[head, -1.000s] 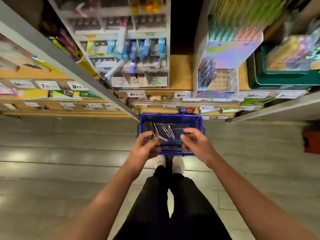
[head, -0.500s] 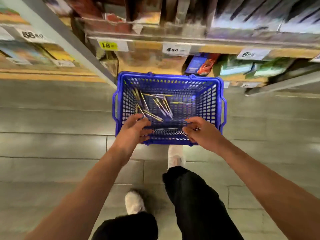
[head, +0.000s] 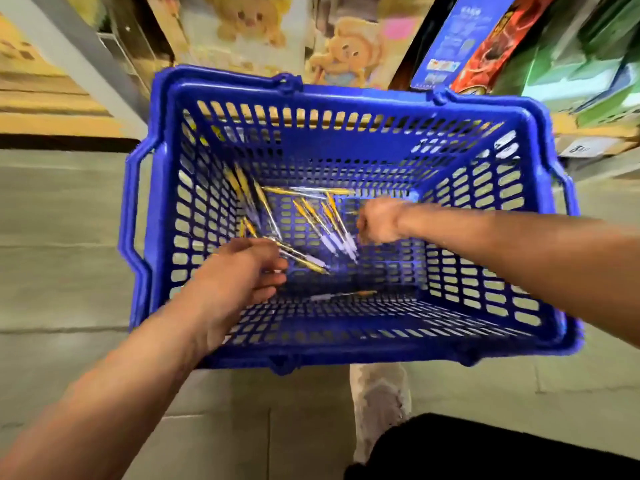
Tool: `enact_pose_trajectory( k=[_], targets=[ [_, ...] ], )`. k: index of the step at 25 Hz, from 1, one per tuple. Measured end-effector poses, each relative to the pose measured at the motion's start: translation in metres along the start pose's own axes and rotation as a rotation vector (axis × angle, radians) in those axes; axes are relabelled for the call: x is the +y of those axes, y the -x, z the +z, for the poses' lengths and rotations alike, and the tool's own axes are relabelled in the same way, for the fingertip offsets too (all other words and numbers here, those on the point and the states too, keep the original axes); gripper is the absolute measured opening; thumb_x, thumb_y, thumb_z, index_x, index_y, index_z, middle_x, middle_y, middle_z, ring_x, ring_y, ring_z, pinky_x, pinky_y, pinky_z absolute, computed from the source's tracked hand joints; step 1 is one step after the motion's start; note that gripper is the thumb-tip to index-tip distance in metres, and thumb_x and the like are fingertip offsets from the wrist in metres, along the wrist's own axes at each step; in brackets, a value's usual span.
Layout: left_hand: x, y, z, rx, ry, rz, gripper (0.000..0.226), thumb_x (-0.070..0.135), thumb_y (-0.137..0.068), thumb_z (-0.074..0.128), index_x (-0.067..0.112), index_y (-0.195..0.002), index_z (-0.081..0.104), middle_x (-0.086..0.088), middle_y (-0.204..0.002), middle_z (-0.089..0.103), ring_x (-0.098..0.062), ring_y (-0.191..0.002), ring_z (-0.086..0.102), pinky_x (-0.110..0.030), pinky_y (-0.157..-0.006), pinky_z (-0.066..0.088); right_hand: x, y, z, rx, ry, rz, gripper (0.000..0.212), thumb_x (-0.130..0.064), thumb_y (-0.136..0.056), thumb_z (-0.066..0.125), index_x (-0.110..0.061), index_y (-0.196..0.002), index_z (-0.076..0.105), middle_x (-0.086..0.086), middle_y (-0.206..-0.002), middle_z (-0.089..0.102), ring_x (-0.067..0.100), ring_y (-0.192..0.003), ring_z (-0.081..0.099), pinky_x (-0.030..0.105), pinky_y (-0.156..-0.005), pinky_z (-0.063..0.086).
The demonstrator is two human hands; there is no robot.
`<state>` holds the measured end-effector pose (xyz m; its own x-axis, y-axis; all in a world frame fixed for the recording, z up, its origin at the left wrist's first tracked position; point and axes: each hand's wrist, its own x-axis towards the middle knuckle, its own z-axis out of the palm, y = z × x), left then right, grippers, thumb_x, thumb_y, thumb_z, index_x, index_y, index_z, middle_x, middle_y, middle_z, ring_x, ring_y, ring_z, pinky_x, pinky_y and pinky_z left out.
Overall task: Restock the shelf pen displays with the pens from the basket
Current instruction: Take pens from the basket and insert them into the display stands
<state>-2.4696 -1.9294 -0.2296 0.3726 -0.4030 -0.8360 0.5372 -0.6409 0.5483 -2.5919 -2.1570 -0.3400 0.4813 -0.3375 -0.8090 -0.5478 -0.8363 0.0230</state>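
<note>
A blue plastic basket [head: 346, 355] stands on the grey tiled floor in front of the bottom shelf. Several yellow pens with clear barrels and lilac ends [head: 311, 216] lie scattered on its bottom, and one more pen [head: 343, 295] lies apart by the near wall. Both my hands are down inside the basket. My left hand [head: 242, 275] has curled fingers pinching a pair of pens [head: 301, 259] at their near ends. My right hand [head: 377, 221] is curled over the lilac ends of another bunch; motion blur hides whether it holds them.
The bottom shelf behind the basket carries bear-printed packs [head: 346, 46], blue and red boxes [head: 460, 46] and green boxes [head: 588, 71], with a price tag [head: 581, 147] on its edge. A grey shelf post [head: 86, 64] slants at the left. My shoe [head: 377, 403] is just behind the basket.
The view has dropped close to the basket. Both hands have gone from the near rim down inside the basket among the pens.
</note>
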Motion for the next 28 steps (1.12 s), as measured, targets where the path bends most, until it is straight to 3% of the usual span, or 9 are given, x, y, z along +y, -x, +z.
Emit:
enact_pose_trajectory(
  k=[7,12,14,16,18,20,24,26,28],
  targets=[
    [0.008,-0.019,-0.004,0.010,0.057,0.084,0.009,0.013,-0.098,0.057,0.016,-0.100,0.064,-0.003,-0.080,0.073,-0.018,-0.073,0.068,-0.028,-0.067,0.050,-0.015,-0.066,0.015,0.004,0.003,0.021,0.030,-0.026,-0.094,0.055,-0.006,-0.104,0.075,0.012,-0.112,0.073,0.028,-0.104,0.069,0.036,-0.089,0.058],
    [-0.010,-0.033,0.013,-0.018,-0.058,0.043,0.017,0.010,-0.101,0.053,0.008,-0.116,0.061,-0.008,-0.097,0.074,-0.018,-0.081,0.069,-0.027,-0.069,0.054,-0.019,-0.053,0.011,0.006,0.005,0.002,0.029,-0.025,-0.092,0.054,-0.012,-0.099,0.078,0.010,-0.103,0.075,0.026,-0.098,0.070,0.033,-0.086,0.058],
    [-0.005,-0.046,0.010,-0.028,-0.052,0.041,0.019,0.012,-0.103,0.051,0.007,-0.117,0.063,-0.012,-0.113,0.074,-0.023,-0.097,0.070,-0.031,-0.079,0.056,-0.019,-0.042,-0.001,0.039,-0.249,-0.008,0.032,-0.030,-0.095,0.053,-0.008,-0.097,0.078,0.007,-0.096,0.077,0.021,-0.091,0.073,0.033,-0.089,0.058],
    [0.000,-0.058,0.006,-0.015,-0.047,0.073,0.014,0.014,-0.103,0.051,0.010,-0.108,0.064,-0.013,-0.116,0.071,-0.029,-0.106,0.070,-0.035,-0.086,0.057,-0.022,-0.026,-0.012,0.015,-0.709,-0.071,0.026,-0.023,-0.097,0.058,-0.004,-0.100,0.075,0.009,-0.095,0.078,0.018,-0.089,0.076,0.031,-0.088,0.060],
    [0.004,-0.059,0.001,-0.002,-0.023,0.091,0.012,0.016,-0.104,0.052,0.013,-0.098,0.062,-0.011,-0.108,0.067,-0.028,-0.098,0.068,-0.036,-0.086,0.056,-0.034,-0.004,-0.018,-0.036,-1.081,-0.219,0.014,-0.016,-0.095,0.065,-0.005,-0.100,0.072,0.011,-0.092,0.077,0.016,-0.084,0.076,0.028,-0.082,0.061],
    [0.007,-0.055,0.002,-0.034,-0.003,0.103,0.013,0.019,-0.104,0.053,0.018,-0.093,0.060,-0.004,-0.098,0.065,-0.020,-0.087,0.063,-0.035,-0.081,0.052,-0.053,0.016,-0.018,-0.087,-1.226,-0.385,0.007,-0.013,-0.093,0.069,-0.008,-0.097,0.073,0.009,-0.086,0.078,0.014,-0.079,0.075,0.026,-0.077,0.061],
    [0.004,-0.048,0.008,-0.079,0.072,0.191,0.017,0.018,-0.108,0.047,0.013,-0.099,0.061,-0.004,-0.082,0.069,-0.020,-0.070,0.065,-0.037,-0.074,0.054,-0.082,0.025,-0.010,-0.048,-1.294,-0.540,0.006,-0.013,-0.092,0.071,-0.009,-0.095,0.074,0.009,-0.083,0.078,0.015,-0.077,0.076,0.023,-0.072,0.060],
    [0.003,-0.050,0.007,-0.037,0.094,0.211,0.019,0.017,-0.109,0.046,0.005,-0.117,0.058,-0.010,-0.098,0.070,-0.021,-0.076,0.069,-0.043,-0.079,0.058,-0.074,0.014,-0.005,-0.014,-1.294,-0.506,0.007,-0.019,-0.092,0.072,-0.014,-0.096,0.074,0.007,-0.090,0.079,0.016,-0.083,0.076,0.026,-0.076,0.061],
    [0.003,-0.050,0.000,0.002,0.069,0.191,0.024,0.017,-0.108,0.047,0.003,-0.126,0.055,-0.014,-0.115,0.069,-0.024,-0.092,0.072,-0.049,-0.088,0.060,-0.054,-0.001,0.005,0.106,-0.993,-0.315,0.013,-0.033,-0.092,0.071,-0.021,-0.098,0.073,0.000,-0.091,0.078,0.014,-0.085,0.075,0.030,-0.083,0.060]
  ],
)
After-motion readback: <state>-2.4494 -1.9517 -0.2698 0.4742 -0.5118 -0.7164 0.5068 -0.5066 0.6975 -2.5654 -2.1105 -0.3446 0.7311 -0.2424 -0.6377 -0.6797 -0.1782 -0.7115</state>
